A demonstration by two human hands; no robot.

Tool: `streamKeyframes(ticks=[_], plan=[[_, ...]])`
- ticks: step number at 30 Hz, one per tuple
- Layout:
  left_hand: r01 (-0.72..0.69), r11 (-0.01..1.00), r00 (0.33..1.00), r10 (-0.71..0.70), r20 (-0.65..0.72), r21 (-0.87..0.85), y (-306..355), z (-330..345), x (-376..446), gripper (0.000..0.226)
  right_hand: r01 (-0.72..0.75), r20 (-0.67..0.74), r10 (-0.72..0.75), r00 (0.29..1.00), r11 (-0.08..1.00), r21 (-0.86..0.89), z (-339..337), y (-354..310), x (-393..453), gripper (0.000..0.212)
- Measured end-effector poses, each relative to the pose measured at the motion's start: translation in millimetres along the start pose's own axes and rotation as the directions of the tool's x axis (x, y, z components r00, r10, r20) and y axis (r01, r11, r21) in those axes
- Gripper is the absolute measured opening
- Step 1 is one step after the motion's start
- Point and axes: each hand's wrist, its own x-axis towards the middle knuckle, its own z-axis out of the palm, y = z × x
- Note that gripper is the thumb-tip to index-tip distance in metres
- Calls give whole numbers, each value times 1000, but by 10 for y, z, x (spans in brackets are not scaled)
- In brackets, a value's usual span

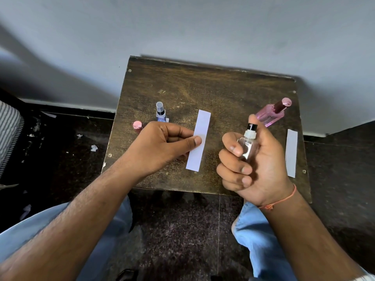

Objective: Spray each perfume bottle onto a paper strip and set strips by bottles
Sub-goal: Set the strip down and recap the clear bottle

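My left hand (pixel 162 145) pinches a white paper strip (pixel 199 126) by its middle and holds it upright over the small wooden table (pixel 203 88). My right hand (pixel 257 163) grips a clear glass perfume bottle (pixel 248 142); the index finger rests on its black and white sprayer, whose nozzle faces the strip. A blue bottle with a clear cap (pixel 160 112) stands behind my left hand. A pink bottle (pixel 273 115) with a rosy cap stands at the back right. A second white strip (pixel 291 153) lies flat near the table's right edge.
A small pink cap (pixel 137 125) sits at the table's left edge, partly hidden by my left hand. The table stands against a white wall. Paper scraps lie on the dark floor to the left. My knees in blue jeans are below the table's front edge.
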Motion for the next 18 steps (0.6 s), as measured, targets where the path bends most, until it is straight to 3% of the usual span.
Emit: streamKeyframes(ticks=[4,9,12,18], plan=[[12,1000,1000,-12,25,6,8,11,-12,10,138,-230,-232,945,921,-365,67,48,26,72],[30,1000,997,-29,76,-8,9,24,-34,15,95,-259,-543,799,539,-837,99,146,48,65],[34,999,994,-34,101,1,30,30,-47,14,91,-189,-673,715,358,-929,95,199,51,57],[19,999,992,-23,125,31,11,55,-50,8,158,-170,-779,604,326,-932,94,199,71,30]])
